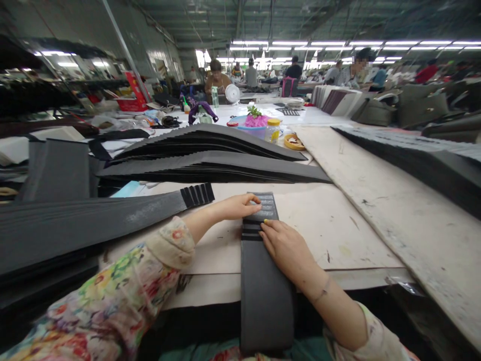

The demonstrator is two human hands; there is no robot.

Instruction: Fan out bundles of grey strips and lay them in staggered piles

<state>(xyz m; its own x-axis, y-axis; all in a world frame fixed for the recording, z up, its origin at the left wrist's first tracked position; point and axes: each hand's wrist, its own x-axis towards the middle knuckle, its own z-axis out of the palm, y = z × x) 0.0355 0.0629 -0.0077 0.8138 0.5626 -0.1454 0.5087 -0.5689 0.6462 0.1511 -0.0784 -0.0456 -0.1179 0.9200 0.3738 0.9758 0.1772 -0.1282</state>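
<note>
A gray strip (266,286) is lying lengthwise on the bench (338,220), directly in front of the person, and its near portion is drooping past the front edge. The left hand (242,206) is reaching across the far end with its fingers partly curled and thumb and forefinger close together; whether they are pinching anything cannot be told. The right hand (285,245) is resting along the strip's right edge, fingers loosely bent and fingertips touching the side of the black bands (251,230); its grip, if any, is not showing. Work on this piece is apparently standing at a partial stage: black bands are crossing the strip below the left hand, while the pale bars (267,206) nearer the far end are showing no black covering and are probably remaining to be done. The left pile (93,220) is presenting a black ribbed end (197,195) with a fuller row, so its pieces are likely representing the completed condition. Two rear stacks (214,163) are lying fanned beyond the work area; their stage cannot be determined from this view.
</note>
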